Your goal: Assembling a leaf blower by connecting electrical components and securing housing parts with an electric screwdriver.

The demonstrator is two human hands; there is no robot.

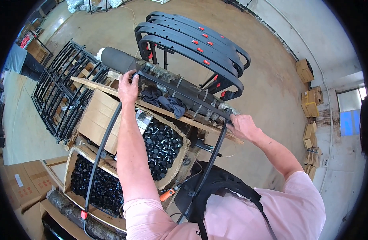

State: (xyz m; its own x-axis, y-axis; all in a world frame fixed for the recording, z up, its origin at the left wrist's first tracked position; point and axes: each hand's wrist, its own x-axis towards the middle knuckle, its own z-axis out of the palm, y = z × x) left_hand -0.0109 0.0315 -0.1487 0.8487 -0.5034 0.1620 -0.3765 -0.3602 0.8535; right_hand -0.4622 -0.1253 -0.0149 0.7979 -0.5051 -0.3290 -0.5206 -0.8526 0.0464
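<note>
Bare concrete floor surrounds a wooden bench where a black U-shaped frame (pixel 180 90) rests across a padded roller (pixel 152 72), left hand (pixel 128 87) and right hand (pixel 240 125) each clamped on a corner, seemingly steadying it, cartons of black caps (pixel 162 146) below the left wrist.

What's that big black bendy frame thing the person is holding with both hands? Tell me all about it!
The black U-shaped frame looks like thin painted metal strip. Its crossbar lies across a dark padded roll on a wooden plank, and its two long legs run down toward the person, bowing outward. The left hand grips one top corner, the right hand the other. An orange-red tag sits near the left leg's lower end. It passes over a cardboard box of small black parts. Similar finished frames stand stacked behind.
</note>
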